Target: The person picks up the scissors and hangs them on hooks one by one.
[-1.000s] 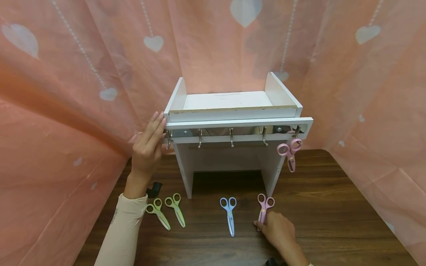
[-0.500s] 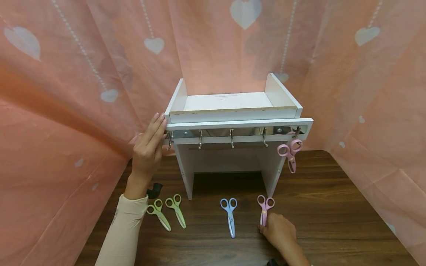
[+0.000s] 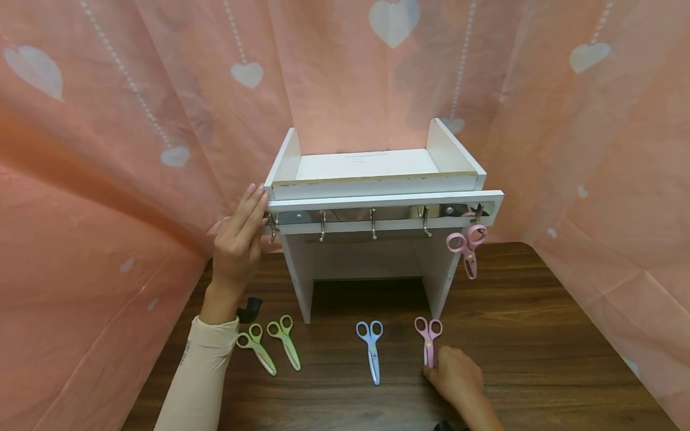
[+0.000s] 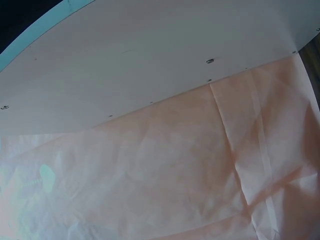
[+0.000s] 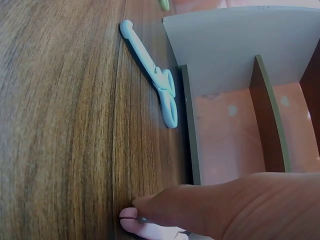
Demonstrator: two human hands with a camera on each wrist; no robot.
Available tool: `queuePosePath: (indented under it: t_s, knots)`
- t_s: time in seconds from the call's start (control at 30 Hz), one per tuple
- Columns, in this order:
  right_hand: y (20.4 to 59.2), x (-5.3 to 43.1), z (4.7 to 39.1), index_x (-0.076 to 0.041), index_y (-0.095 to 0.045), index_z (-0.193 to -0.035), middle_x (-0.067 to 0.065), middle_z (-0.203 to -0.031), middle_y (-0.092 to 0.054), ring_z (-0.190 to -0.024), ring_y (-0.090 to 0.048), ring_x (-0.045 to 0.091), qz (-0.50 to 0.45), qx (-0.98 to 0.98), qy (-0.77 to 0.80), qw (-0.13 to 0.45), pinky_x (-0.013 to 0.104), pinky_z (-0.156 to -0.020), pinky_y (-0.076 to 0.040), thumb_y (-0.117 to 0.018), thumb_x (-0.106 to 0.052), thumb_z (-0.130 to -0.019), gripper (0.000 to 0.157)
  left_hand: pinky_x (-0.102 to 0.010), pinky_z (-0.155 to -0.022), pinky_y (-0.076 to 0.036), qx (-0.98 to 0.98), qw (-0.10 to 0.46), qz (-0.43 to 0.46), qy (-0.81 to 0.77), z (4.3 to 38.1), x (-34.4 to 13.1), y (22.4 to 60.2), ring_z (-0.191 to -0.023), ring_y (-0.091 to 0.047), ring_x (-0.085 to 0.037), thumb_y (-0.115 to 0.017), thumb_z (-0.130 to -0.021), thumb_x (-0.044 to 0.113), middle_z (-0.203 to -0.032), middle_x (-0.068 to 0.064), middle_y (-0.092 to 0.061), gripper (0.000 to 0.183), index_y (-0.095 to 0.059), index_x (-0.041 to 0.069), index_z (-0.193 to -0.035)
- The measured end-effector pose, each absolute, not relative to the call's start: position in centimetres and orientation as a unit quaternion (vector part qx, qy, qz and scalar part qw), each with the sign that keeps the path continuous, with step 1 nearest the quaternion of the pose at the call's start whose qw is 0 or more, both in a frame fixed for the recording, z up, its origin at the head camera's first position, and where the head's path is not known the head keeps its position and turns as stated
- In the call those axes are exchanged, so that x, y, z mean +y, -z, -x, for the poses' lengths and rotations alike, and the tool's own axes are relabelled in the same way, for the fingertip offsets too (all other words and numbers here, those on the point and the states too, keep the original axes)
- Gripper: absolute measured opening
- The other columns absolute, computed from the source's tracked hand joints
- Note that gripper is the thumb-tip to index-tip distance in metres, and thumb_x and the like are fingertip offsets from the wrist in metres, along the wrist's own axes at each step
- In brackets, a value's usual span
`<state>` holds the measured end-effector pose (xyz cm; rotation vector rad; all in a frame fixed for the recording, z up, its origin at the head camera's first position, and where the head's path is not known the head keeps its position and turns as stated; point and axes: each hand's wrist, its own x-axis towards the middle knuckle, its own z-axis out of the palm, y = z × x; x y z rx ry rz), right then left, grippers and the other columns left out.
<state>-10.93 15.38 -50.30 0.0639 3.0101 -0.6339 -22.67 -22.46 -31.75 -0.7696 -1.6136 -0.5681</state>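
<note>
My right hand (image 3: 457, 376) pinches a pair of pink scissors (image 3: 428, 341) by the blade end, handle loops pointing toward the shelf. In the right wrist view the thumb (image 5: 170, 207) lies against the pink blades (image 5: 150, 230); the other fingers are hidden. My left hand (image 3: 239, 245) rests with straight fingers against the left end of a white hook rail (image 3: 388, 199). A second pair of pink scissors (image 3: 468, 245) hangs by one loop from the rightmost hook. On the table lie blue scissors (image 3: 372, 350) and two green pairs, the left green scissors (image 3: 257, 350) and right green scissors (image 3: 287, 342).
The rail fronts a white shelf unit (image 3: 455, 146) standing on a dark wooden table (image 3: 539, 335). Several metal hooks (image 3: 373, 224) line the rail. A black object (image 3: 250, 310) sits by the left wrist. Pink heart-print cloth (image 3: 345, 78) encloses the table.
My right hand has shifted slightly right along the pink scissors' blades, and those scissors have turned more upright in view. The left hand stays at the rail.
</note>
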Motion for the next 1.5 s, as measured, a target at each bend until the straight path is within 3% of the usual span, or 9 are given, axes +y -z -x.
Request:
queuePosePath:
  t_s: [0.37, 0.63, 0.9, 1.27, 1.5]
  knots:
    - [50.22, 15.77, 10.61, -0.019, -0.053, -0.054, -0.001, -0.057, -0.052, -0.054, -0.047, 0.020, -0.013, 0.975, 0.219, 0.028, 0.042, -0.047, -0.038, -0.080, -0.017, -0.078, 0.037, -0.037, -0.103, -0.049, -0.695, 0.590, 0.332, 0.241, 22.66, -22.51, 31.68, -0.126, -0.061, -0.037, -0.073, -0.083, -0.012, -0.132, -0.017, -0.066, 0.044, -0.070, -0.003, -0.126]
    - [50.20, 15.85, 10.59, -0.019, -0.055, -0.055, 0.000, -0.060, -0.055, -0.055, -0.049, 0.020, -0.011, 0.975, 0.220, 0.026, 0.044, -0.048, -0.039, -0.080, -0.016, -0.078, 0.034, -0.037, -0.103, -0.049, -0.701, 0.585, 0.330, 0.239, 22.60, -22.58, 31.78, -0.127, -0.060, -0.036, -0.070, -0.091, -0.005, -0.134, -0.016, -0.065, 0.037, -0.069, -0.002, -0.128]
    - [50.31, 15.92, 10.56, -0.020, -0.055, -0.057, 0.001, -0.061, -0.057, -0.055, -0.049, 0.020, -0.007, 0.973, 0.229, 0.017, 0.043, -0.046, -0.038, -0.080, -0.013, -0.077, 0.033, -0.035, -0.105, -0.048, -0.701, 0.582, 0.332, 0.243, 22.61, -22.60, 31.84, -0.127, -0.060, -0.037, -0.070, -0.090, -0.006, -0.134, -0.016, -0.065, 0.038, -0.069, -0.002, -0.128]
    - [50.63, 15.92, 10.50, -0.018, -0.053, -0.065, -0.001, -0.061, -0.055, -0.054, -0.049, 0.019, 0.014, 0.971, 0.237, -0.020, 0.041, -0.045, -0.038, -0.082, -0.007, -0.074, 0.032, -0.035, -0.106, -0.047, -0.699, 0.582, 0.334, 0.248, 22.58, -22.60, 31.84, -0.127, -0.059, -0.037, -0.070, -0.090, -0.006, -0.133, -0.017, -0.065, 0.037, -0.069, -0.003, -0.127]
    - [50.87, 15.79, 10.53, -0.016, -0.061, -0.071, -0.001, -0.064, -0.061, -0.055, -0.056, 0.022, 0.038, 0.971, 0.231, -0.057, 0.044, -0.046, -0.042, -0.083, -0.002, -0.072, 0.026, -0.035, -0.105, -0.048, -0.695, 0.586, 0.334, 0.250, 22.68, -22.56, 31.84, -0.126, -0.060, -0.037, -0.069, -0.091, -0.004, -0.132, -0.017, -0.066, 0.035, -0.070, -0.003, -0.126]
